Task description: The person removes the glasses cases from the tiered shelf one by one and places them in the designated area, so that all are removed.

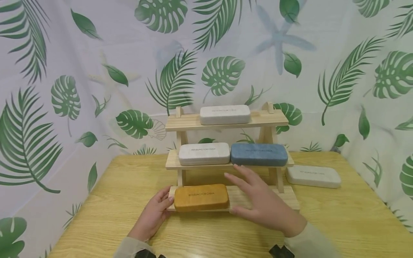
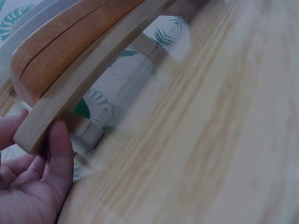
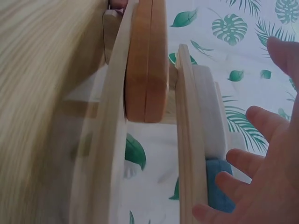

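While the left grip (image 1: 154, 212) has its fingers bent about the left end of the bottom shelf (image 1: 289, 197), we see the right grip (image 1: 262, 205) spread wide, with nothing in it. The orange case (image 1: 201, 200) lies on that shelf between the two, its long axis running left to right along the board. Its left end is just beside the left thumb; from the right grip it lies to the left, so we judge the left to be the nearer.

From the head view alone we might think the right thumb meets the case, but the right wrist view shows them apart. The left wrist view gives us fingers under the board, which the head view hides.

Beyond, on the middle shelf, a white case and a blue case (image 1: 259, 156) sit end to end; whether the right fingertips touch the blue one, we cannot tell. Another white case lies on the bench (image 1: 113, 193), to the right. Farthest back, we find one more white case on the top shelf (image 1: 187, 122), before a leaf-print backdrop (image 1: 129, 46).
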Available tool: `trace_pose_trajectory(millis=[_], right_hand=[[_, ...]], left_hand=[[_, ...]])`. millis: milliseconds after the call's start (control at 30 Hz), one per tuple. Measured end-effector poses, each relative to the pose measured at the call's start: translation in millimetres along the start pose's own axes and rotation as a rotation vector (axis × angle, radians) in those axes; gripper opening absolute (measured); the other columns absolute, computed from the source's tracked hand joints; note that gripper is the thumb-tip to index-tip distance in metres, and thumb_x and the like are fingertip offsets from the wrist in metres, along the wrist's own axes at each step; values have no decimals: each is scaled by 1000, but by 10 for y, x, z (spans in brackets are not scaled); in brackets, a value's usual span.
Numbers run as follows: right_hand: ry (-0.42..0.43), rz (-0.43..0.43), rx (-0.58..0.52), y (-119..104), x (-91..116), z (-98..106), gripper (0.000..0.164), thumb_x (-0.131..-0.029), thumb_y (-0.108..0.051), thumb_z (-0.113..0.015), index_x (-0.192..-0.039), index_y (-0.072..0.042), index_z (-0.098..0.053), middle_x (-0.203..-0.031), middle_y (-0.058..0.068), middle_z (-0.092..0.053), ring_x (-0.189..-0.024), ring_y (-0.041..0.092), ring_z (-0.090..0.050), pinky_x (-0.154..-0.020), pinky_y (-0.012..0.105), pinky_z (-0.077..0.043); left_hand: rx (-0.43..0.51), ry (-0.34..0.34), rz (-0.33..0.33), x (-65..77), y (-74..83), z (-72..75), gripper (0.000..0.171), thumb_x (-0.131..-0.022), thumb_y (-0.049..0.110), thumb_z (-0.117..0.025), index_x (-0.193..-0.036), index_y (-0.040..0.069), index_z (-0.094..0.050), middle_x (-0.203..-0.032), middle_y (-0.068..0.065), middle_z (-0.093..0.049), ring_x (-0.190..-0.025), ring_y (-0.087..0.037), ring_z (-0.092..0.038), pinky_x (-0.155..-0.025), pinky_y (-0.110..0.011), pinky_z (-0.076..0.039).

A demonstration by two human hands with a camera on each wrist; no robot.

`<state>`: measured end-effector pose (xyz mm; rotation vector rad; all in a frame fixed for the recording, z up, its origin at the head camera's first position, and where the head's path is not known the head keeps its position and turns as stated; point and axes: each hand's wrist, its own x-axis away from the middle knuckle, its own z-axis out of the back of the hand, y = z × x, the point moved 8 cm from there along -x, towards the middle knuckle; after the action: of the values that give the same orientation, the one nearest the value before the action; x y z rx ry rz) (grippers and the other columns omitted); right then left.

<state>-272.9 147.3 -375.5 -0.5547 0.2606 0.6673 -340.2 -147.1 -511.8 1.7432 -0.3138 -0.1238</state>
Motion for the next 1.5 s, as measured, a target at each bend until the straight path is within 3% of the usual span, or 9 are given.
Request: trace_pose_trajectory(millis=[600,833,1100,1500], right_hand=[[-29,-36,-56,-10,-220,-295,85,-89,-48,-76,-160,-32,-32,-167,9,-20,-148,36,-24,-104,67,-36],[-69,-83,-51,47,-259,-419,85,-89,-53,-74,-160,-35,-31,-167,1,-20,-147,33,-25,-107,64,-35],[-120,-105,-73,89,-270,-531,82,-91,-56,-70,-160,-31,-33,-163,11,-27,-145,38,-28,-108,66,-32],[-163,-149,-80,146,-284,-630,83,-91,-56,-69,-160,-29,-33,-162,12,-30,-145,39,-29,-109,65,-32]], left_hand=[[-8,12,4,-14,-19,11,65,-107,15,-53,-160,1,-19,-155,-26,-32,-121,-29,-56,-97,-41,-51],[-15,2,1,-17,-34,20,63,-107,15,-52,-160,1,-19,-156,-25,-33,-127,-30,-52,-99,-42,-49],[-7,11,6,-9,-29,25,63,-107,14,-51,-160,2,-19,-157,-25,-32,-128,-30,-52,-99,-42,-50],[-12,17,9,9,4,0,62,-108,12,-50,-160,1,-20,-156,-26,-33,-125,-28,-54,-98,-41,-50]])
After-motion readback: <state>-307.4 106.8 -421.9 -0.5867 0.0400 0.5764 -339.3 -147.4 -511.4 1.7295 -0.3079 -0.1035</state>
